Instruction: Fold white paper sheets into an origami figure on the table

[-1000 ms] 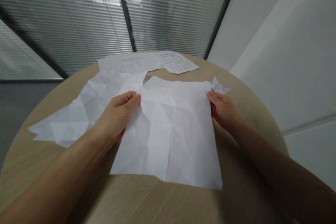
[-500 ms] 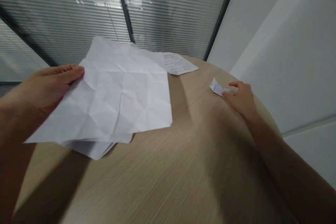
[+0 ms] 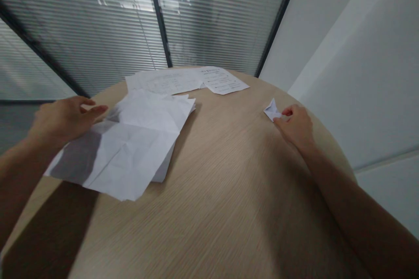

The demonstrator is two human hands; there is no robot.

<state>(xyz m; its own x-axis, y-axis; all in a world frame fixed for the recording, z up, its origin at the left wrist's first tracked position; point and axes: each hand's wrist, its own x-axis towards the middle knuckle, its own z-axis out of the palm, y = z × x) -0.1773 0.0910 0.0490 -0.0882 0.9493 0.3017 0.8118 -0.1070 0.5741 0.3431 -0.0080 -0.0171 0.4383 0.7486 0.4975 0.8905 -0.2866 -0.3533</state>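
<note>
Looking down across a round counter [image 3: 229, 192] with a pale, straight wood grain, the nearest stretch is bare wood, with a dark shadow [image 3: 49, 226] falling on its lower left; the person's left hand [image 3: 67, 117] reaches in from that side, palm down, fingers extended and loosely apart, with the thumb side toward the paper; it sits at the upper left corner of a loose pile of creased white paper [image 3: 131, 139], and it does not appear to pinch or grip anything; the pile lies partly overhanging the counter's left edge, its top sheet crossed by fold lines and shaded grey at the left; at least two layers show along its right side; well across the counter, near the right edge, the right hand [image 3: 296, 126] rests with its fingers curled narrowly; its fingertips [image 3: 286, 112] touch a small folded piece of white paper [image 3: 271, 110], though whether they are gripping it is impossible to tell; farther ahead, at the far edge of the counter, lie two printed white sheets [image 3: 222, 79], one partly overlapping the other, their text too small to read; beyond the counter stands a glass partition with slatted blinds [image 3: 98, 22], divided by dark metal frames [image 3: 159, 17]; a plain white wall [image 3: 343, 52] fills the right side.
</note>
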